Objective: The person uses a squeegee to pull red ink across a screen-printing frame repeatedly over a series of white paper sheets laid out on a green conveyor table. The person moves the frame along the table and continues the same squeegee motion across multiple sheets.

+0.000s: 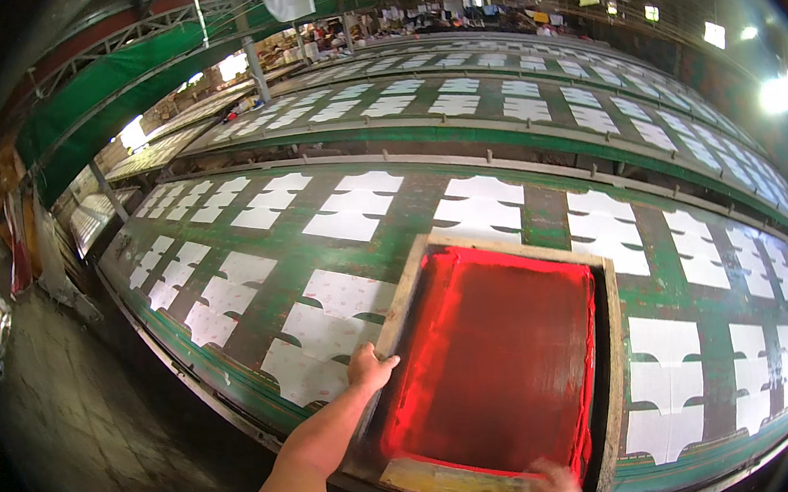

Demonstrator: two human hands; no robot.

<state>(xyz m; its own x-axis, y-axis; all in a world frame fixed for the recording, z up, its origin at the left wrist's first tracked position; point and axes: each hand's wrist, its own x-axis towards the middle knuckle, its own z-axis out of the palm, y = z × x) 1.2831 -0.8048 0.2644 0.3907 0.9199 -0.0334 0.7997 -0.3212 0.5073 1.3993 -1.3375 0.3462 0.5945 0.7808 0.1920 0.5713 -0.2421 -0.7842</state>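
A wooden screen printing frame (616,349), its mesh coated in red ink (505,357), lies tilted across the long green table in front of me. My left hand (372,368) is closed around the frame's left rail, with the thumb over the inner edge. Motion smears my right hand (554,488) at the frame's near right corner, so its fingers cannot be made out. Beside it, a yellowish wooden bar (464,484) runs along the near end of the mesh. Thick red ink lines the mesh's edges. Part of a white fabric piece (481,204) shows beyond the frame's far rail.
Flat white cut fabric pieces lie in rows on the green table (263,344); those at the near left (327,330) bear small faint red prints. More long tables (493,90) stretch behind. A concrete aisle (84,418) runs along the left, and a metal post (255,67) stands farther back.
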